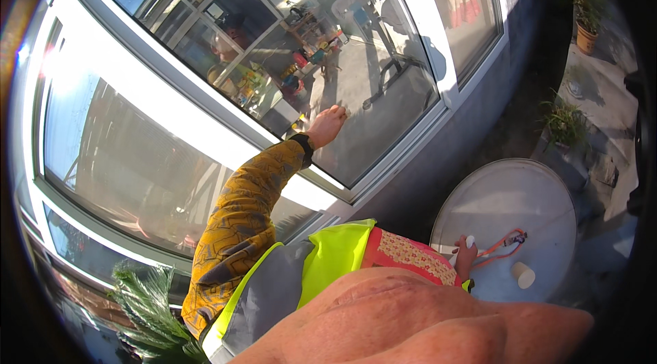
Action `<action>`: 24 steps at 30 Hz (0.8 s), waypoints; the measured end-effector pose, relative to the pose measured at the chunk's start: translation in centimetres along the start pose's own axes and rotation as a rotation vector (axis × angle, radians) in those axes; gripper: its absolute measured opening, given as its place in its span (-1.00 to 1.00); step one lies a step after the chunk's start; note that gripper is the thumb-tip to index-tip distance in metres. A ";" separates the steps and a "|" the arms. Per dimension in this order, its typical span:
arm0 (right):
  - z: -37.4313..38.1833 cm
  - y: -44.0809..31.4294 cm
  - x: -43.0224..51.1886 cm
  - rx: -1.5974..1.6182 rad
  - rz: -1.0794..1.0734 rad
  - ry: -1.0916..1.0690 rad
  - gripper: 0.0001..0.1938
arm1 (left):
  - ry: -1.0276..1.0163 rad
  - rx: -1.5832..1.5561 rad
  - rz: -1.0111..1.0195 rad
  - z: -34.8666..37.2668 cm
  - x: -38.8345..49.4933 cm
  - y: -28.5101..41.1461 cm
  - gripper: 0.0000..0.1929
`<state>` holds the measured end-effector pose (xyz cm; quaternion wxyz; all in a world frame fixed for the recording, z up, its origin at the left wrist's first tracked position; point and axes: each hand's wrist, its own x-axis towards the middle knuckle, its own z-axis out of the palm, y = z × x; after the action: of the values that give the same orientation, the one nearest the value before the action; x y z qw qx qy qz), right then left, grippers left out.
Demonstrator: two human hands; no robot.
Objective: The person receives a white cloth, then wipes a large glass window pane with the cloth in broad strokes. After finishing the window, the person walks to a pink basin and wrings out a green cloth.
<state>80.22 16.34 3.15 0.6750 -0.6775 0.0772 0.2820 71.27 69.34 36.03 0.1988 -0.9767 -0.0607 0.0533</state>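
Observation:
My left hand [328,125], in a dark cuff and yellow-patterned sleeve, is at the glass pane [354,148] of a white-framed window. Its fingers are curled together; a small pale patch shows at the fingertips, too unclear to tell whether it is held. Low on the right, my right hand [466,255] is closed around a white object [470,242], mostly hidden by the fingers. That hand is over the near edge of a round grey tabletop [503,184]. On the tabletop lie an orange strap or cord [493,248] and a pale cylinder [523,275].
The white window frame [277,179] runs across the view. Through the glass show a cluttered shelf [308,30] and a dark metal stand [385,76], mixed with reflections. Potted plants [586,38] stand at the far right; a palm-like plant [149,302] is at the lower left.

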 end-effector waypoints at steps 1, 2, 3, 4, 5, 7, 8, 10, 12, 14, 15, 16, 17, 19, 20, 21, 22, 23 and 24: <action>-0.8 0.2 0.0 -0.031 0.028 0.018 -0.76 | -0.069 -0.110 -0.060 -1.4 -0.8 -0.9 -0.76; -1.5 0.5 0.1 -0.033 0.033 0.021 -0.75 | 0.106 -0.275 -0.170 -4.2 -0.7 -2.4 -0.71; -2.2 0.7 0.2 -0.040 0.044 0.015 -0.75 | 0.264 -0.182 -0.182 -8.6 -0.7 -5.0 -0.71; -2.9 1.0 0.4 -0.065 0.033 0.028 -0.76 | 0.436 0.001 -0.155 -13.8 -0.8 -7.5 -0.71; -3.6 1.2 0.8 -0.098 0.030 0.031 -0.76 | 0.640 0.243 -0.182 -19.9 -1.3 -10.9 -0.63; -4.7 1.7 1.4 -0.119 0.043 0.028 -0.75 | 1.004 0.567 -0.416 -31.7 -3.8 -17.0 -0.66; -5.0 1.8 1.7 -0.121 0.005 0.044 -0.75 | 1.082 0.690 -0.593 -36.6 -5.5 -19.8 -0.67; -5.0 1.7 2.5 -0.072 -0.022 0.068 -0.75 | 0.975 0.743 -0.896 -42.2 -8.9 -23.6 -0.64; -4.5 0.8 3.1 -0.099 -0.010 0.053 -0.76 | 0.945 0.754 -0.661 -42.0 -8.8 -25.5 -0.66; -3.6 -0.6 3.6 -0.081 0.005 0.002 -0.77 | 0.942 0.775 -0.465 -37.4 -7.4 -24.2 -0.71; -2.9 -1.4 3.8 -0.060 0.013 -0.031 -0.77 | 0.958 0.772 -0.385 -34.5 -6.1 -22.7 -0.71; -2.3 -2.2 4.0 -0.011 -0.004 -0.087 -0.78 | 0.909 0.659 -0.368 -30.9 -5.3 -20.4 -0.70; -1.5 -2.8 4.0 -0.026 -0.002 -0.103 -0.78 | 0.846 0.666 -0.356 -27.4 -4.8 -17.6 -0.68; -0.1 -3.5 4.3 -0.022 -0.005 -0.117 -0.78 | 0.637 0.333 -0.349 -21.3 -4.5 -11.6 -0.55; 0.5 -3.4 4.5 -0.017 -0.010 -0.123 -0.79 | 0.457 0.309 -0.287 -18.8 -4.7 -8.8 -0.54; 1.2 -3.2 4.7 0.014 -0.005 -0.123 -0.79 | 0.264 0.188 -0.272 -17.1 -4.5 -6.8 -0.52; 1.4 -2.8 4.8 0.003 0.001 -0.124 -0.80 | 0.158 0.092 -0.231 -16.6 -4.7 -5.6 -0.54; 1.5 -2.2 4.9 0.003 0.011 -0.126 -0.80 | 0.196 0.155 -0.235 -17.2 -4.8 -5.6 -0.57; 1.5 -1.7 5.2 0.023 0.023 -0.170 -0.80 | 0.096 0.205 -0.310 -18.8 -5.1 -6.4 -0.59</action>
<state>84.92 19.30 2.26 0.6834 -0.6426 0.0306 0.3451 68.02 67.25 56.17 0.3058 -0.9317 -0.1952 -0.0186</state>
